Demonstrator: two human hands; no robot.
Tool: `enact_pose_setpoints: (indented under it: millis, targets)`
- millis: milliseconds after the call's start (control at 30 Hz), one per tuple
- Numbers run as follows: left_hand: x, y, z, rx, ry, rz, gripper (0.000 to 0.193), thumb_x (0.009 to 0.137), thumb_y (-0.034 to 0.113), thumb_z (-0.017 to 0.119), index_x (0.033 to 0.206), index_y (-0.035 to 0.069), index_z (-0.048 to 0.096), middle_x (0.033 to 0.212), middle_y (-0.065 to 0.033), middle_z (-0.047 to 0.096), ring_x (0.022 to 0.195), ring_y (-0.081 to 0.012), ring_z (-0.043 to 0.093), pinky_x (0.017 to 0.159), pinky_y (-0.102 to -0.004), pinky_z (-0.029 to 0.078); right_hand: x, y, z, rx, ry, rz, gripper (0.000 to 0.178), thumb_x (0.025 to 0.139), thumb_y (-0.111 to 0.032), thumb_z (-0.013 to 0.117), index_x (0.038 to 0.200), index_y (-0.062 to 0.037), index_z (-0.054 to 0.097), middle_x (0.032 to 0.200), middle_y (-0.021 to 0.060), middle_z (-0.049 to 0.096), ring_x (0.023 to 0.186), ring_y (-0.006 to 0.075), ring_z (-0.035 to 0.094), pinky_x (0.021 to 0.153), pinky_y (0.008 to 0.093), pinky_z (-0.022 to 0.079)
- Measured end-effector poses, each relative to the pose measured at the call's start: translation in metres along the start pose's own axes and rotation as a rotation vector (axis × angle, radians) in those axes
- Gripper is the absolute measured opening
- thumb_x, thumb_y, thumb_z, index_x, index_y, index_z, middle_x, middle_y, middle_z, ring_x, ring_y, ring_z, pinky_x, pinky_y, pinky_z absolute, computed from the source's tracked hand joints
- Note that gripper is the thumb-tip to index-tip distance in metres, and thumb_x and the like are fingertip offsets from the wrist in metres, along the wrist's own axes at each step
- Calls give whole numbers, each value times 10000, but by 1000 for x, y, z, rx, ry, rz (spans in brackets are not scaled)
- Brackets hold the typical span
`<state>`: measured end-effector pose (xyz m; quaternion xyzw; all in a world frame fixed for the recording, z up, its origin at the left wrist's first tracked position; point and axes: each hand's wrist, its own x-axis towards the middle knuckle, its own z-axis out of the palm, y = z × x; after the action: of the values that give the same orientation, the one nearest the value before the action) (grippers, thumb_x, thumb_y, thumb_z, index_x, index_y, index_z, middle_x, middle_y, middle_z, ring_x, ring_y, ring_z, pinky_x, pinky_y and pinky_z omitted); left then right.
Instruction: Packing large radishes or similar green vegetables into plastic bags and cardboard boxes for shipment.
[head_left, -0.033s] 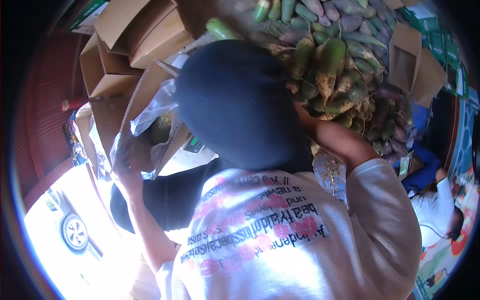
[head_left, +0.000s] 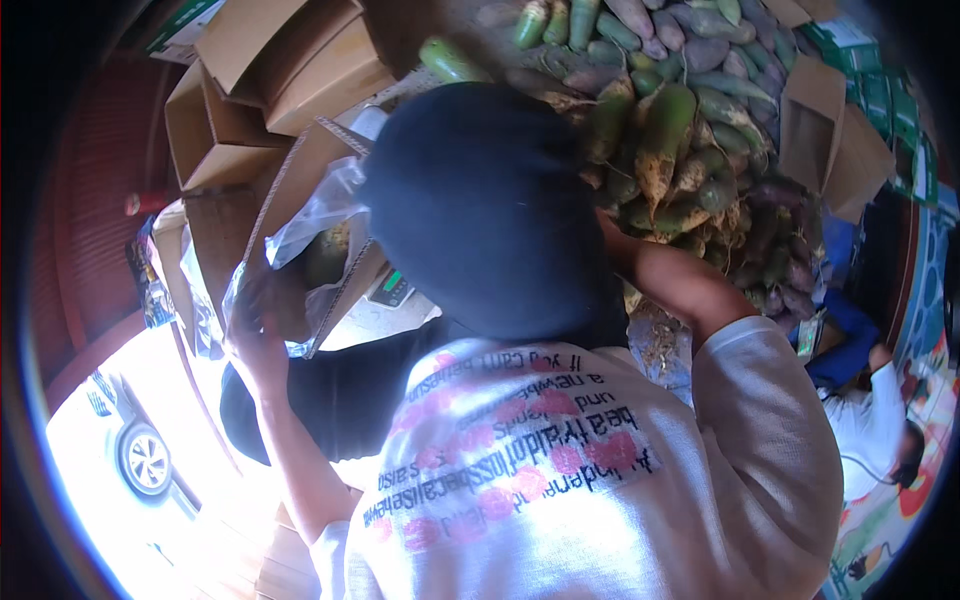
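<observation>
My left hand is at the near side of an open cardboard carton, fingers bent over its edge in shadow. A clear plastic bag lines this carton, and a greenish radish-like vegetable shows inside. A dark rounded cap covers the middle of the view. My right forearm reaches behind it toward a heap of green radishes with muddy root ends; the right hand itself is hidden. Beside the carton sits a scale with a lit green display.
Other open cartons stand at the far left. Purplish long vegetables lie at the back. One green radish lies apart. Another carton is at the far right, near a co-worker. A car wheel shows at left.
The view has shifted slightly, moving the cap and cartons a little to the right. My left hand stays at the carton, and my right forearm keeps nearly the same pose.
</observation>
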<state>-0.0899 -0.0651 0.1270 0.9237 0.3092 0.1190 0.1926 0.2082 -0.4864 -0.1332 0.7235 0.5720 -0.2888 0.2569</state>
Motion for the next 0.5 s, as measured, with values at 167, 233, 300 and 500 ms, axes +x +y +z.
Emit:
enact_pose_setpoints:
  millis: [167, 233, 300, 500]
  targets:
    - [10, 19, -12, -49, 64, -93, 267, 959, 112, 614, 1215, 51, 653, 1072, -102, 725, 921, -201, 717, 808, -318, 561, 21, 35, 41, 255, -10, 162, 252, 846, -174, 600, 1021, -56, 738, 1012, 139, 727, 871, 321, 713, 730, 472, 569]
    - [15, 20, -15, -89, 46, -100, 260, 956, 101, 606, 1206, 55, 660, 1077, -109, 723, 933, -201, 717, 814, -328, 557, 40, 61, 58, -12, 118, 42, 397, 784, -269, 724, 1146, -106, 707, 1057, 103, 724, 925, 304, 703, 787, 451, 569]
    - [19, 25, -21, -83, 32, -155, 266, 948, 85, 602, 1207, 57, 661, 1080, -109, 723, 939, -206, 718, 819, -331, 554, 62, 79, 14, -35, 94, -6, 417, 767, -279, 741, 1147, -112, 707, 1061, 102, 723, 930, 303, 701, 792, 449, 567]
    - [76, 55, -20, -232, 90, -9, 208, 925, 98, 635, 1121, 62, 692, 1010, -133, 732, 887, -220, 723, 767, -334, 561, 67, 196, -127, -98, -156, -69, 548, 661, -342, 839, 1155, -148, 706, 1085, 101, 718, 962, 297, 691, 823, 437, 560]
